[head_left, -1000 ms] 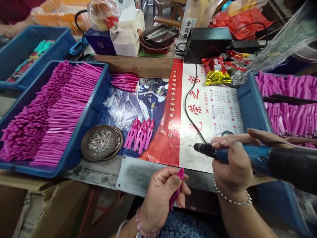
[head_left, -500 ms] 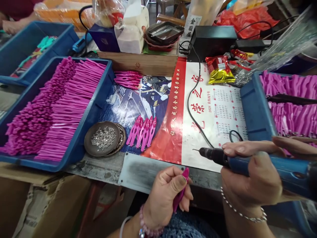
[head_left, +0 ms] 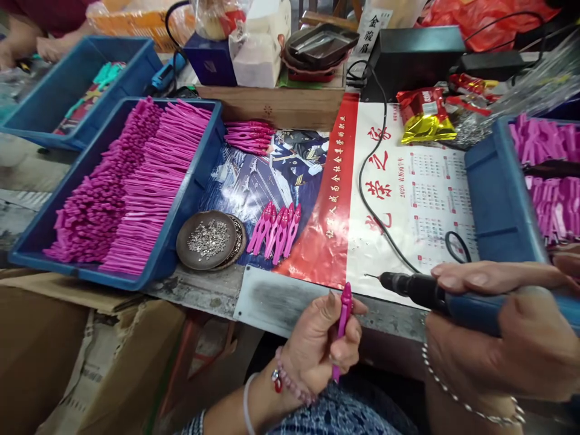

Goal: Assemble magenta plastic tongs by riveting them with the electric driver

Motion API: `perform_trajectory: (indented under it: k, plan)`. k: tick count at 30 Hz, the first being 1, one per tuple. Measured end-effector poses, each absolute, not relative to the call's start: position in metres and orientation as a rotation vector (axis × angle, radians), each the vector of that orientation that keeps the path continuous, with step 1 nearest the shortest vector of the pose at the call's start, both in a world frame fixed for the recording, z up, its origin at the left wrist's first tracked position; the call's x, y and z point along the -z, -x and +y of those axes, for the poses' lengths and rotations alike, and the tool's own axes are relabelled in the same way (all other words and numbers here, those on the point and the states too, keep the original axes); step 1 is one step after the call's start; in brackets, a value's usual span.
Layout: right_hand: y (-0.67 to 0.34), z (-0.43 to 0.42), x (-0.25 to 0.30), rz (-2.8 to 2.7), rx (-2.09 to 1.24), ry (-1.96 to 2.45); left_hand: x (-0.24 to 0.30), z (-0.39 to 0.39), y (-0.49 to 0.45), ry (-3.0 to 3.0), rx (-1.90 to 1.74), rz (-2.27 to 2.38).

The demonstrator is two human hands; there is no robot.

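My left hand (head_left: 324,344) is closed round a slim magenta plastic piece (head_left: 343,320), held upright below the table's front edge. My right hand (head_left: 502,332) grips a blue electric screwdriver (head_left: 457,301); its thin bit points left, a short way right of the magenta piece's top. A small row of assembled magenta pieces (head_left: 277,225) lies on the poster. Beside it stands a dark round dish of tiny metal screws (head_left: 207,239).
A blue tray of magenta parts (head_left: 131,181) fills the left; another blue tray (head_left: 498,187) of them stands at the right. A black cord (head_left: 376,199) crosses the calendar sheet. Boxes, snack packets and a black box crowd the back. Another person's arm (head_left: 27,42) shows far left.
My left hand turned the magenta piece more upright and raised its tip. The screwdriver stayed near it. The view shifted, so the table slid right and up in frame.
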State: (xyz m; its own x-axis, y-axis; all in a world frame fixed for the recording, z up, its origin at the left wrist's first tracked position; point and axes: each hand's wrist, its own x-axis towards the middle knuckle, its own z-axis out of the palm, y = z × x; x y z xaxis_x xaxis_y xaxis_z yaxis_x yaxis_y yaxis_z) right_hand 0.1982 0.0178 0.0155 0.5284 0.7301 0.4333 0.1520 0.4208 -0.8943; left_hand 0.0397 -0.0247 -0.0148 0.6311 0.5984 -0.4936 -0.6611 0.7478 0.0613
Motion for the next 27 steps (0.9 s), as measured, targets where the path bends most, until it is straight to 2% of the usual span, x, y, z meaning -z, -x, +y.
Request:
perform_trajectory:
  k: [27]
  plan:
    - [-0.203,-0.002,-0.027,-1.07,-0.585,0.967,0.015,-0.028,-0.042,0.391,-0.741,0.349]
